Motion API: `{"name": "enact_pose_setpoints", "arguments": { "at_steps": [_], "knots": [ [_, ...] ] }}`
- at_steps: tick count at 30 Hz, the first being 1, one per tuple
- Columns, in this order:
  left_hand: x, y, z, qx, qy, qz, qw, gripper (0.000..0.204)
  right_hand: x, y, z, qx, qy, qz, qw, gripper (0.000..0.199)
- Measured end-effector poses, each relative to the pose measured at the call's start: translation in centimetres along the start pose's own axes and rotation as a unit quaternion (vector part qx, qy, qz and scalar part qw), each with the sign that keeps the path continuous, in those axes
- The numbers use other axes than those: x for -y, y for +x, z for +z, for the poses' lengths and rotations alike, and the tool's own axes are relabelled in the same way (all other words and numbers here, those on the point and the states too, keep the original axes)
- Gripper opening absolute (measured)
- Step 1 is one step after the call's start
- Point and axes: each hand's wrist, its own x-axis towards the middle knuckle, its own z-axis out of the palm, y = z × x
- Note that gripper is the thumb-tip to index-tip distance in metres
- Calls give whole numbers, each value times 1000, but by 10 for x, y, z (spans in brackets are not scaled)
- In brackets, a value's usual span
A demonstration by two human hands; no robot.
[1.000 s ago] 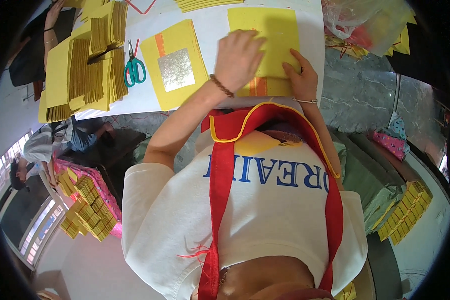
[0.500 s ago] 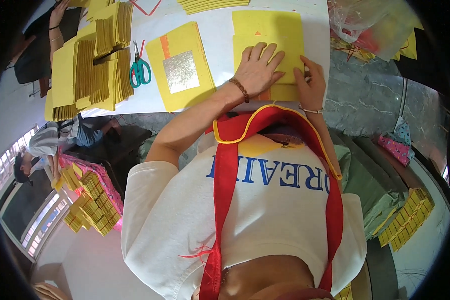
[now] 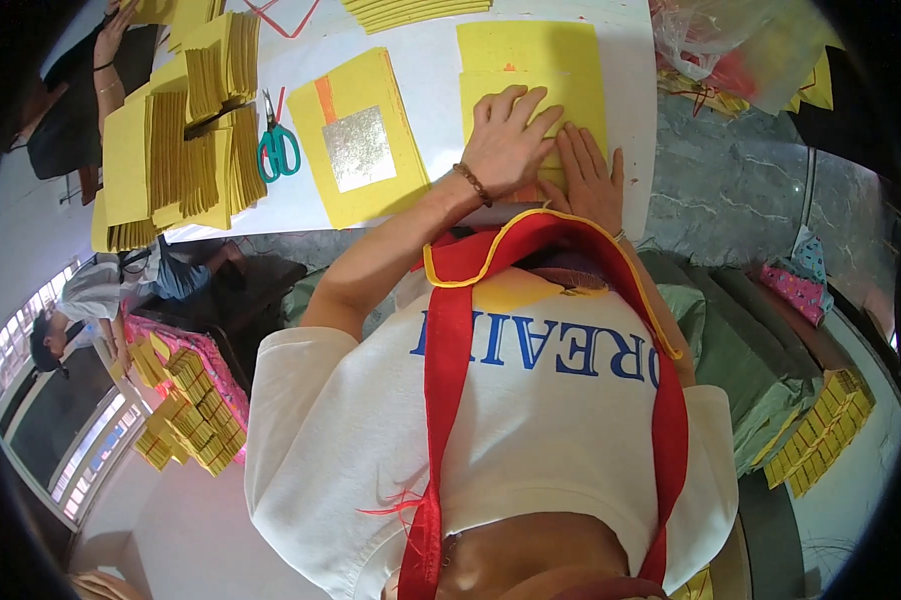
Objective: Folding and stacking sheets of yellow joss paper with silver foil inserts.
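Yellow paper sheets (image 3: 531,48) lie on the white-topped table in front of me, with a folded edge running across them. My left hand (image 3: 511,138) rests flat on them, fingers spread, a brown bead bracelet at its wrist. Close beside it, my right hand (image 3: 589,185) lies palm down over the lower right part of the paper, fingers stretched out. Its thumb points toward the left hand. Left of both hands is a stack of yellow paper (image 3: 408,165) with an orange strip and a silver foil square (image 3: 360,148) on top.
Green-handled scissors (image 3: 278,150) lie left of the foil-topped stack. Bundles of folded yellow paper (image 3: 136,155) are heaped at the table's left end, another person's hand (image 3: 114,40) beyond them. A clear plastic bag (image 3: 731,45) sits at right. Another person (image 3: 96,290) is at far left.
My right hand has moved left and flattened onto the paper, now against the left hand. My left hand stays pressed on the sheets, nearly in place.
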Motion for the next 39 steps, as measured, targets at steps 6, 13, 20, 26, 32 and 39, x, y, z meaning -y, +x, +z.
{"name": "enact_pose_setpoints", "arguments": {
  "at_steps": [6, 13, 20, 26, 32, 39],
  "knots": [
    [13, -8, -16, -35, -105, 31, 993, 38, 3, 3, -1, -14, 12, -4, 1000, 64],
    [6, -22, -16, 80, 62, 18, 995, 65, 6, 0, -3, -34, 4, -10, 999, 62],
    [12, -20, -14, 100, 86, 30, 991, 62, -9, 23, -21, 2, 45, -13, 999, 59],
    [13, -19, -16, 74, 83, 25, 993, 64, -27, 54, -3, 1, 27, -1, 1000, 64],
    [20, -25, -3, 61, 41, 42, 996, 72, -30, 47, 5, 42, 29, 25, 998, 65],
    [6, -25, -19, 56, 115, 87, 988, 64, -25, 44, -1, 41, 59, 17, 997, 66]
  ]
}}
